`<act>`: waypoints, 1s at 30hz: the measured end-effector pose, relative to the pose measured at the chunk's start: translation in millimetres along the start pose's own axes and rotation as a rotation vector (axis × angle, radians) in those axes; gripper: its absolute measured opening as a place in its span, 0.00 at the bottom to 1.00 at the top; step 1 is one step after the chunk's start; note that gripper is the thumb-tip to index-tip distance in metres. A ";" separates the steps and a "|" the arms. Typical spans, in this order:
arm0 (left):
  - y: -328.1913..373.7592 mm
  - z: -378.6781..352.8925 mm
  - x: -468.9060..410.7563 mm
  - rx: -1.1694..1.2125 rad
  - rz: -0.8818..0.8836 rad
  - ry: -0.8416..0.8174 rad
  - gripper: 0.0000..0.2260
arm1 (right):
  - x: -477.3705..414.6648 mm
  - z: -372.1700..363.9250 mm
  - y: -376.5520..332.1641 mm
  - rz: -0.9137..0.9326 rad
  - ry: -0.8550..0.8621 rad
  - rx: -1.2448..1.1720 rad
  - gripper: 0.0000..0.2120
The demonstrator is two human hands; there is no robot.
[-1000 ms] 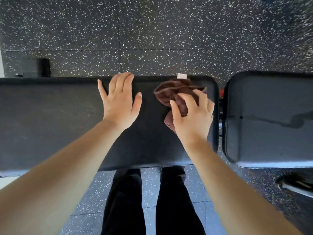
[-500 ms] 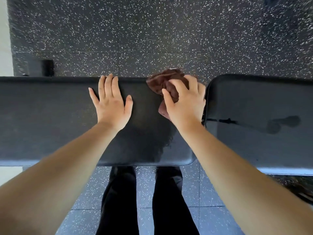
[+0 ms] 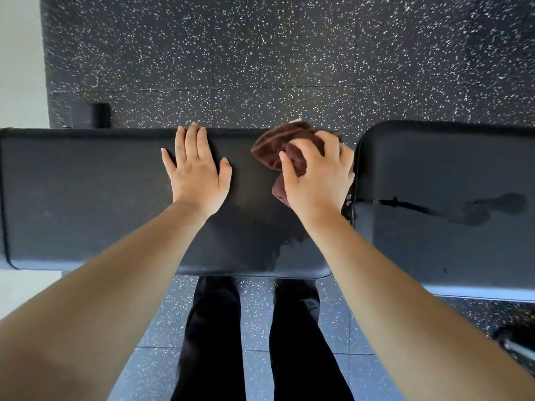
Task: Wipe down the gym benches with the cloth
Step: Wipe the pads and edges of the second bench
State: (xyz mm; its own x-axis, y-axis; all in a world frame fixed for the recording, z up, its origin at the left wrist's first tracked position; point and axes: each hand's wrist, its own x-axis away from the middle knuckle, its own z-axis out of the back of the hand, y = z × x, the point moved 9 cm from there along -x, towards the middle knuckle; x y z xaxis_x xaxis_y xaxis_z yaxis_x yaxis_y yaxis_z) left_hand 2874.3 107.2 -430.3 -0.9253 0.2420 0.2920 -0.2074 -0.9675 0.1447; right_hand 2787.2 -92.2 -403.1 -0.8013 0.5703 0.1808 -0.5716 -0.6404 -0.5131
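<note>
Cloth: bunched brown cloth [image 3: 275,146] sits at the far right corner of the long bench pad [image 3: 86,198], beside the gap to the seat pad [image 3: 434,250]
Right hand: right hand [image 3: 317,175] clutches the cloth, fingers curled over it
Left hand: left hand [image 3: 197,172] lies flat on the pad, bracing, grasping nothing
Technique: apply even pressure; overlap strokes from far rim to near rim
Caution: damp patch [image 3: 278,247] near the front edge likely needs a pass

1. Your cloth [image 3: 275,146] is brown, soft fabric with a fuzzy, matt pile.
2. The long bench pad [image 3: 86,198] looks like black vinyl, matt, with a fine grain. Near its front edge you see a wet, shiny patch.
3. The second pad [image 3: 448,241] looks smoother and glossy.
4. The floor [image 3: 260,68] is matt, speckled rubber.
</note>
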 end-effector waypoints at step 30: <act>-26.0 -8.6 72.8 -0.094 -0.415 -0.242 0.30 | 133.6 0.8 22.5 -0.164 0.240 0.021 0.10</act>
State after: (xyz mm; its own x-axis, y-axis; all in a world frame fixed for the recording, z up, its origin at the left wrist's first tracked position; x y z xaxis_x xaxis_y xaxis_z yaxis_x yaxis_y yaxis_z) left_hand 2809.6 149.4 -420.9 -0.6607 0.6078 0.4404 -0.5809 -0.7856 0.2128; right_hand 2667.2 -30.8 -389.8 -0.6344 0.7710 0.0552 -0.6958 -0.5386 -0.4751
